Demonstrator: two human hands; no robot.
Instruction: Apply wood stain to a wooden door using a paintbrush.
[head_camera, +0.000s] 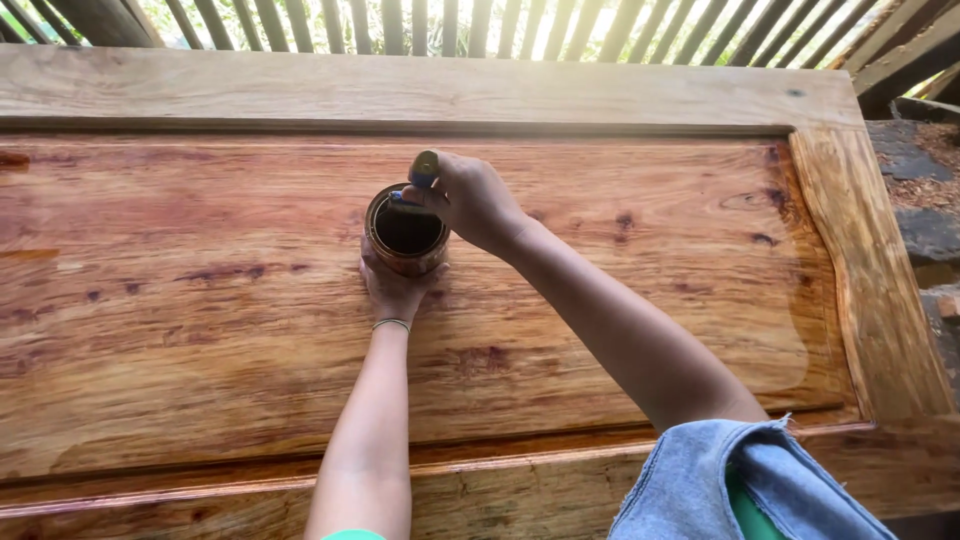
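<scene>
Now steadying open tin of dark varnish (405, 232) on glossy wooden door panel (200, 330) with left hand (395, 288) cupped around base, right hand (468, 198) clenched on brush handle (424, 168) dipping inside

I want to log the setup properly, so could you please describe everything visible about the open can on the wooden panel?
The can is a small round metal tin, lid off, with dark liquid inside and brown drips on its rim and side. It stands upright on the glossy wooden panel. The left hand steadies its near side; the right hand holds a brush handle over its opening.
</scene>
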